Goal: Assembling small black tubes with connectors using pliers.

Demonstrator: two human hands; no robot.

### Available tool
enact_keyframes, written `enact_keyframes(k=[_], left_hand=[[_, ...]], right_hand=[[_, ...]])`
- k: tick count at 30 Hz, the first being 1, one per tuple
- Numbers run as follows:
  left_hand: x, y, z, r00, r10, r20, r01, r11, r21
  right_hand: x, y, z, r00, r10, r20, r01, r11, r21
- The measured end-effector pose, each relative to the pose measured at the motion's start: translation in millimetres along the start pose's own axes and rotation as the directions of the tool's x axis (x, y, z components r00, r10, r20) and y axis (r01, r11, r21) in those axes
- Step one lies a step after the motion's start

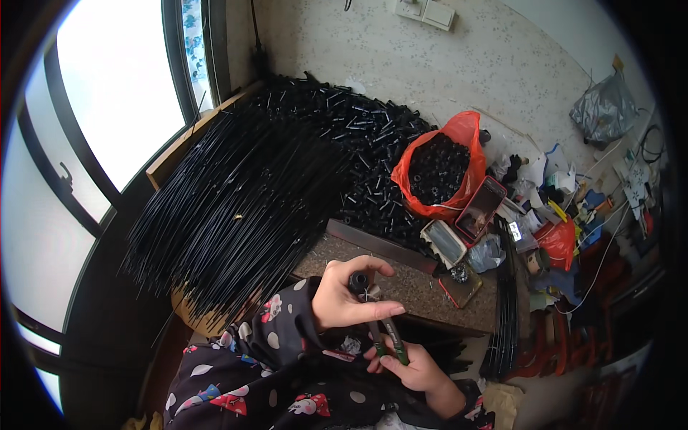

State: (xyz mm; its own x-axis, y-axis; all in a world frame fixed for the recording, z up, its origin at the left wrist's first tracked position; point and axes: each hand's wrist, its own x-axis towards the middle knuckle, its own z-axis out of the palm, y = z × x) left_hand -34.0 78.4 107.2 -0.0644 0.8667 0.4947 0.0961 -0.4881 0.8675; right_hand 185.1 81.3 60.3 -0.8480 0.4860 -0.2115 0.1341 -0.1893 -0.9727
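My left hand (344, 297) pinches a small black cap (358, 280); my right hand (412, 365) grips green-handled pliers (390, 337). Both work over the stone slab (416, 290) edge, black rods (236, 208) crowding the left.

Left sleeve (287, 322): dark, near-black fabric, scattered white oval dots, small red-and-white cartoon prints, one by the cuff. Same fabric over the lap. Right hand (419, 369) bare, wrist uncovered.

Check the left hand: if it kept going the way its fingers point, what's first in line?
Left hand, holding a small black cylindrical part, points right. Likely first: the small object with a red edge lying on the stone worktop. Depth is unclear.
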Motion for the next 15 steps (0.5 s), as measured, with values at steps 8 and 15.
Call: enact_keyframes(k=[8,15], left_hand=[[-5,-6,10,0.997,-0.082,0.000,0.082,0.997,-0.007],[-12,-46,37,0.950,-0.281,-0.137,0.280,0.960,-0.022]], right_hand=[[-10,3,-6,0.990,0.122,0.075,-0.132,0.980,0.147],[4,42,12,0.981,0.114,-0.158,-0.073,0.968,0.241]])
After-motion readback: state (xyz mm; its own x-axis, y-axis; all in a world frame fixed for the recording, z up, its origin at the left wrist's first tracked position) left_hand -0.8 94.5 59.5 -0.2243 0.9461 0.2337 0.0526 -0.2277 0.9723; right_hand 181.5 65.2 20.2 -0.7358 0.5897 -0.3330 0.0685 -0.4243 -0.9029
